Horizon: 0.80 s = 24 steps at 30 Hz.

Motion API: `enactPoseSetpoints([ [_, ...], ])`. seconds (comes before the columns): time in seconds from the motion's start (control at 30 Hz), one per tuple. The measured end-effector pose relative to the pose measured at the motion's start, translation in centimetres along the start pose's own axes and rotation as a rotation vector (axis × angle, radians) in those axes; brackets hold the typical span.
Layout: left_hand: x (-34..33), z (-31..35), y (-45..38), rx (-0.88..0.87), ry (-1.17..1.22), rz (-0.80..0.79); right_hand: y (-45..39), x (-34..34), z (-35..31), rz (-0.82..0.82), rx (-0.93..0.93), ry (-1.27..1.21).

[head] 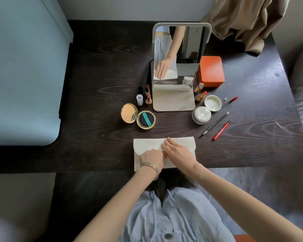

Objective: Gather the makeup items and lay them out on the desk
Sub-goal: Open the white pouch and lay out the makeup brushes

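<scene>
A flat cream pouch (147,145) lies at the desk's near edge. My left hand (151,158) and my right hand (177,152) both rest on it, fingers pinching at the edge of its flap. Beyond it an open gold compact (137,116) shows its dark puff. Small bottles and lipsticks (145,96) stand left of the mirror (178,67). To the right are two gold lipsticks (199,92), an open cream jar (201,115) with its lid (212,103), a black pencil (214,124) and a red pen (222,130).
An orange box (211,71) sits behind the mirror's right side. A small red cap (233,99) lies further right. Brown cloth (243,21) hangs over the back right corner. A pale blue surface (24,75) borders the dark wooden desk (103,67) on the left.
</scene>
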<state>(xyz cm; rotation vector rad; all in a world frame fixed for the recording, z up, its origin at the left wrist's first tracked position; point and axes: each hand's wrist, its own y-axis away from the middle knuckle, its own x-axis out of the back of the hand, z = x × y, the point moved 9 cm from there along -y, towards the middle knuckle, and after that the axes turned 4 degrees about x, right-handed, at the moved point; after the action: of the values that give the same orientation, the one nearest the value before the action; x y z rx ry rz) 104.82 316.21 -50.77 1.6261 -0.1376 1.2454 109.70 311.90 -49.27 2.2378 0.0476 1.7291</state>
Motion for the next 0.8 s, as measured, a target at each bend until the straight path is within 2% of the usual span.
enactPoseSetpoints([
  [0.03, -0.1, 0.1, -0.1, 0.011, 0.013, 0.011, -0.1, -0.8, -0.1, -0.061, 0.024, 0.016],
  [0.13, -0.8, 0.0, -0.5, 0.026, 0.018, -0.005, -0.7, -0.6, 0.3, -0.099, 0.013, -0.02],
  [0.27, -1.6, -0.2, -0.5, 0.06, 0.048, -0.032, -2.1, 2.1, 3.1, -0.048, -0.099, -0.109],
  [0.33, -1.5, -0.2, -0.6, 0.064, 0.058, -0.043, -3.2, 3.0, 3.3, -0.131, -0.049, -0.138],
  [0.4, -1.7, -0.2, -0.7, 0.042, 0.036, -0.11, -4.4, 4.0, 3.4, -0.206, -0.025, -0.156],
  [0.5, -1.9, 0.1, -0.8, -0.028, 0.012, -0.219, -5.8, 5.4, 4.2, -0.186, -0.062, -0.113],
  [0.6, -2.0, -0.4, -0.6, -0.017, 0.174, -0.291, -6.3, 5.3, 4.7, -0.192, -0.132, -0.095],
  [0.67, -2.3, -1.1, -0.1, 0.005, 0.382, -0.319, -6.1, 4.2, 4.5, -0.246, -0.154, -0.071],
  [0.73, -2.4, -2.1, 0.3, 0.008, 0.573, -0.313, -5.7, 3.4, 4.5, -0.263, -0.179, -0.083],
  [0.8, -2.4, -3.9, 0.6, 0.018, 0.625, -0.283, -5.2, 3.2, 5.1, -0.247, -0.218, -0.149],
])
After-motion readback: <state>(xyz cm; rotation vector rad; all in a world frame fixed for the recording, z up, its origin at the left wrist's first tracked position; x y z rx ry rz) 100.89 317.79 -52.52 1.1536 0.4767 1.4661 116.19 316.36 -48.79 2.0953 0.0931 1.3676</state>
